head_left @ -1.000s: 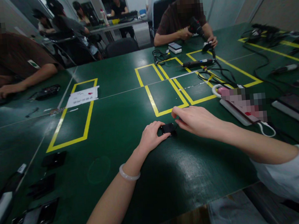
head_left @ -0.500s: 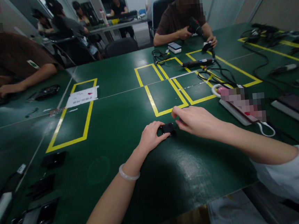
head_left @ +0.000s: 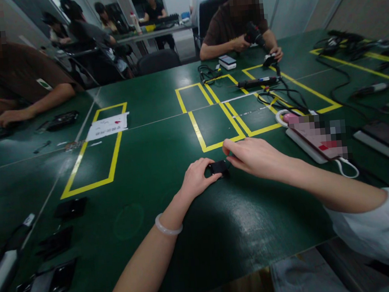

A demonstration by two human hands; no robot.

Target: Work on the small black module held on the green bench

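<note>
Small black box-shaped part (head_left: 218, 167) sat at about the centre of the frame, looked to be resting on the green tabletop (head_left: 160, 140), just below the yellow tape outline (head_left: 197, 132). Left hand (head_left: 197, 177) pinched it at its left end, thumb on the near side, fingers on the far side. Right hand (head_left: 256, 156) was at its right end, fingers curled, thumb near the index; couldn't tell whether they pinched anything or touched the part. Doing this well probably meant pressing the part down flat with the left pinch, firm but not squeezing, as a light thing on a smooth top would likely skid. Small, level right-finger moves seemed best, left thumb out of their way. Other black pieces (head_left: 70, 207), lower left of frame, lay well apart from both hands
</note>
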